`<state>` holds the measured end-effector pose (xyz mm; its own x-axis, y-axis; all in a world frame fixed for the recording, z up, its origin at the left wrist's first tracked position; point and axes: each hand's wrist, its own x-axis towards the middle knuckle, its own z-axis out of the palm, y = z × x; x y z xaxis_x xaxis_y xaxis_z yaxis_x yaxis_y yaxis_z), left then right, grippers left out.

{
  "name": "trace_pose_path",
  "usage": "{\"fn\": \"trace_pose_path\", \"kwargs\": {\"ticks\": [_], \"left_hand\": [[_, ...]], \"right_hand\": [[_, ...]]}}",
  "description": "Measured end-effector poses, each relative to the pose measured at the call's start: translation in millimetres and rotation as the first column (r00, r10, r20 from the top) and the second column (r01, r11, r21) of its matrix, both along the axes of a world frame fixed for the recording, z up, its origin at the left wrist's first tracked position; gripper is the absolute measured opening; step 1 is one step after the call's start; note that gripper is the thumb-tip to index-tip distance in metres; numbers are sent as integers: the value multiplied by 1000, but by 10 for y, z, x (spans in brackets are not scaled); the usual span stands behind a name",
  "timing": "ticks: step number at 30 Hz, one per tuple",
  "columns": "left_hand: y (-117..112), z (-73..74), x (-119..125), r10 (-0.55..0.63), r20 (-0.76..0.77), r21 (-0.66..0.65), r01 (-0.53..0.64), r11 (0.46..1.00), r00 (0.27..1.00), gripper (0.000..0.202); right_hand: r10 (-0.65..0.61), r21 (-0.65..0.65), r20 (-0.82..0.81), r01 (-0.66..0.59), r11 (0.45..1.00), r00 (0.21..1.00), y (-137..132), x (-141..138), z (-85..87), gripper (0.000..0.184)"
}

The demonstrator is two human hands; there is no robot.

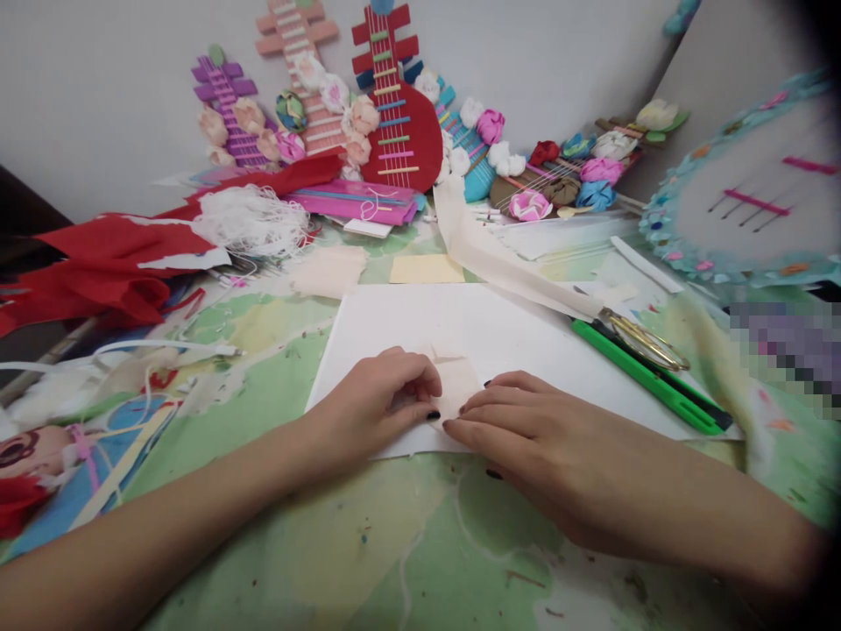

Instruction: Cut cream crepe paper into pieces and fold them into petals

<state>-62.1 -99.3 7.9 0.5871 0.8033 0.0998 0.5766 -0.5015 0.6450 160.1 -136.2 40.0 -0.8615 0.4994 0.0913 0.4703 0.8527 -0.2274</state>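
A small cream piece of crepe paper (460,381) lies on a white board (394,320), with a small crease or slit near its top. My left hand (385,394) is at its left side, fingers curled and thumb pressed to the paper's lower edge in a loose pinch. From the right, my right hand (526,425) reaches in with its fingers stretched out flat, the fingertips touching the paper's right and lower edge. Its thumb is mostly hidden underneath. The two hands' fingertips almost meet.
Gold-handled scissors (640,340) and a green box cutter (647,377) lie on the board's right side, beside a long cream paper strip (486,250). Red crepe paper (111,263) and white thread (253,219) are left. Decorated toy lutes (404,131) lean against the wall.
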Motion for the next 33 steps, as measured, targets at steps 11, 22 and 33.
{"fn": "trace_pose_path", "kwargs": {"ticks": [11,22,33], "left_hand": [[1,39,11,-12,18,14,12,1000,1000,4],[-97,73,54,-110,-57,61,113,992,992,8],[-64,85,-19,-66,-133,126,83,989,989,16]], "right_hand": [[11,-5,25,-11,1000,1000,-1,-28,-47,27],[-10,14,19,10,1000,1000,-10,-33,-72,22],[-4,23,24,4,1000,1000,-16,-34,-56,19]]}}
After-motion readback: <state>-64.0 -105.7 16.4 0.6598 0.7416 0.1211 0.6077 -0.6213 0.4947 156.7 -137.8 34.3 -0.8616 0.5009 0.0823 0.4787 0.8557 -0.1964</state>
